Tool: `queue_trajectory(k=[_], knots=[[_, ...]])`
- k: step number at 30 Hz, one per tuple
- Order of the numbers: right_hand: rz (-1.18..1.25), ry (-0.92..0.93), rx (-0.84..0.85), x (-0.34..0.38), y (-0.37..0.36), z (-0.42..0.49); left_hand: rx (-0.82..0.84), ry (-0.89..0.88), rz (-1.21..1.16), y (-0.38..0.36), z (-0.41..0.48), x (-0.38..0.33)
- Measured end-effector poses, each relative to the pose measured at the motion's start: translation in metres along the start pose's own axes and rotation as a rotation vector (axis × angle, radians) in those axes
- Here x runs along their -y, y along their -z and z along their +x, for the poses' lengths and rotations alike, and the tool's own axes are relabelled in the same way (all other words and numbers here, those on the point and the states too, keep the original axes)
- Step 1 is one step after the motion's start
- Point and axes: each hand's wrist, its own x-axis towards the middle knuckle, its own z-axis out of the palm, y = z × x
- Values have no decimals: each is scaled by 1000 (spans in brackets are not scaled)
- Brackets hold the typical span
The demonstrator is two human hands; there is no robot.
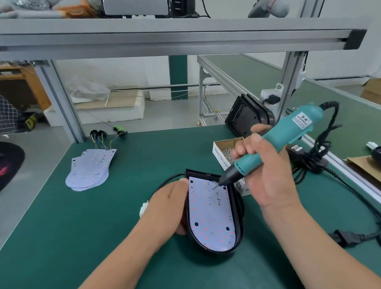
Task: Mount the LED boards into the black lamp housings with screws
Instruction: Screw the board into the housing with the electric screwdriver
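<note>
Teal electric screwdriver (pixel 282 137), gripped by my right hand (pixel 268 184), aims at the LED board (pixel 211 215); left hand (pixel 167 205) fingers (pixel 184 182) clamp the black lamp housing (pixel 239 231) steady.

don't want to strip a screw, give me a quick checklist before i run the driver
1. Board seated inside housing: ok.
2. Left hand holds the housing's side: ok.
3. Right hand grips driver: ok.
4. Screw on the bit tip: cannot tell, too small.
5. Driver upright over board: not ok, it leans steeply.
6. Cord clear of board: ok, it trails right.
</note>
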Motion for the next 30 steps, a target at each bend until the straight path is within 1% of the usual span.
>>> queue_trajectory(k=[3, 5, 7, 10, 17, 19, 22, 26, 30], knots=[[86, -64, -36, -4, 2, -2, -135, -45, 206, 11, 4, 1], [138, -89, -54, -5, 2, -1, -215, -86, 246, 17, 7, 1], [153, -98, -60, -6, 3, -2, -254, -108, 130, 19, 8, 0], [164, -110, -53, -8, 0, -6, -270, -134, -121, 19, 6, -7], [187, -139, -22, -11, -9, -11, -77, -110, -484, 22, 3, -10], [189, -141, -19, -11, -10, -12, -71, -111, -512, 23, 4, -10], [185, -141, -19, -10, -10, -13, -109, -108, -503, 24, 5, -10], [167, -145, -31, -12, -11, -14, -154, -88, -552, 25, 6, -11], [158, -140, -28, -13, -12, -15, -106, 30, -620, 29, 11, -5]])
